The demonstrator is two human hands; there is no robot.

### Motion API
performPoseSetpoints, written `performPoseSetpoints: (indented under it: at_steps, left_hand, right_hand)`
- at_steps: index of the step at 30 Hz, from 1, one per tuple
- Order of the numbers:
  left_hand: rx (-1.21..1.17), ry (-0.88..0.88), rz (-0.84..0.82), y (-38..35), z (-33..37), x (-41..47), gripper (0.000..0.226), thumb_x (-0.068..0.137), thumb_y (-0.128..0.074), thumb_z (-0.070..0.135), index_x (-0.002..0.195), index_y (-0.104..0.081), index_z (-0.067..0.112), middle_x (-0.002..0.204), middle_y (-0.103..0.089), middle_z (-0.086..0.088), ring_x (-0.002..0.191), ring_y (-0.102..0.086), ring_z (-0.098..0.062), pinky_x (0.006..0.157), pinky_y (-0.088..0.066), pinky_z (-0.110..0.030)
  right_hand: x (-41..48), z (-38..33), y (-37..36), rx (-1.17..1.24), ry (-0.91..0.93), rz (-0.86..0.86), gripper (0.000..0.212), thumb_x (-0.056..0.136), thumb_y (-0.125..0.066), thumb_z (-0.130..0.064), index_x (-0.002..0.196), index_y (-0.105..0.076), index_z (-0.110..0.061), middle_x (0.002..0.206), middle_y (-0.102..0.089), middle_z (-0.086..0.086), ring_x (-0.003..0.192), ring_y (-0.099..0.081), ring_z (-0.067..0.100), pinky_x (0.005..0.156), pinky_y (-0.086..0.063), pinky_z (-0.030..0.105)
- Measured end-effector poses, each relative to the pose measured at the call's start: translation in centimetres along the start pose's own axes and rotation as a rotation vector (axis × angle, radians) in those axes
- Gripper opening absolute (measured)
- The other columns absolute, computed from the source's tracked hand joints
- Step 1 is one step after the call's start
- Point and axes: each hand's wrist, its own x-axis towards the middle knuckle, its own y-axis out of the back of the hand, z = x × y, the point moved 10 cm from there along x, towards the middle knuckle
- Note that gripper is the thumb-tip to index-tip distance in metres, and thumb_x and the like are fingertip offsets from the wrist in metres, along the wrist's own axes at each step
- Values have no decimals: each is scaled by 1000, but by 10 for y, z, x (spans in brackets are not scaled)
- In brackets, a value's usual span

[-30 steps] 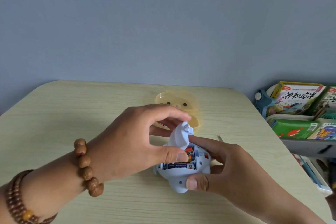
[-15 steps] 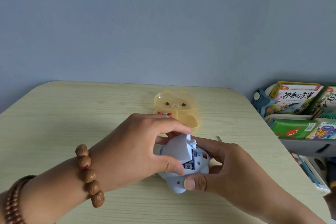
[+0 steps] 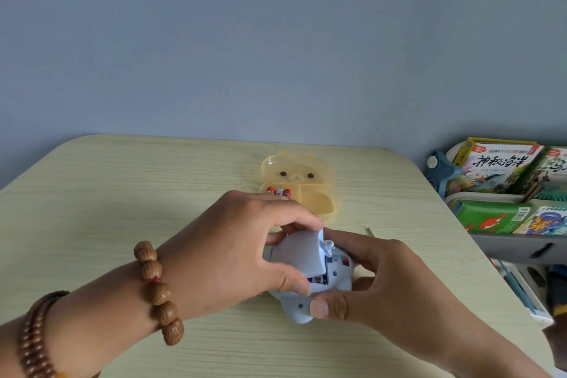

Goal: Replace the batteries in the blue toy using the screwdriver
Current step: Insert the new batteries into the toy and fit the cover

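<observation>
The pale blue toy (image 3: 299, 305) lies upside down on the table, near the front middle. My right hand (image 3: 380, 282) grips its right side, thumb on the near end. My left hand (image 3: 242, 245) pinches the blue battery cover (image 3: 302, 255) and holds it tilted low over the open compartment, where a strip of batteries (image 3: 317, 279) still shows. Behind the hands stands an open yellow bear-shaped box (image 3: 306, 175) with three red-tipped batteries (image 3: 279, 191) in it. A thin metal tip, perhaps the screwdriver (image 3: 369, 231), sticks out behind my right hand.
The light wooden table (image 3: 122, 209) reaches the grey wall. To the right, off the table edge, a shelf (image 3: 506, 242) holds colourful children's books. Bead bracelets sit on my left wrist.
My left hand has lowered the battery cover from standing upright to nearly flat over the compartment, hiding most of the batteries. My right hand has kept holding the toy.
</observation>
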Motion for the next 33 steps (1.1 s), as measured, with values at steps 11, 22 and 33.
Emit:
performPoseSetpoints:
  at_steps: [11, 22, 33]
  left_hand:
    - [149, 34, -42, -4, 2, 4, 66, 55, -94, 44, 114, -66, 44, 105, -68, 25, 103, -63, 5, 89, -57, -24]
    - [270, 108, -74, -7, 12, 10, 60, 55, -96, 39, 107, -67, 37, 101, -66, 17, 94, -63, 1, 87, -57, -27]
    - [302, 85, -67, -12, 14, 9, 59, 57, -94, 41, 111, -69, 38, 101, -61, 20, 93, -58, 3, 86, -54, -23]
  right_hand:
    - [0, 0, 0, -21, -16, 1, 52, 67, -93, -23, 110, -73, -43, 101, -79, -7, 97, -75, 11, 91, -61, 36]
    - [0, 2, -1, -36, -26, -37, 49, 69, -92, -23, 110, -73, -41, 100, -79, -8, 95, -75, 7, 91, -61, 35]
    - [2, 12, -4, 361, -183, -82, 27, 100, -54, -27, 108, -79, -20, 94, -75, 27, 74, -67, 31, 66, -58, 39]
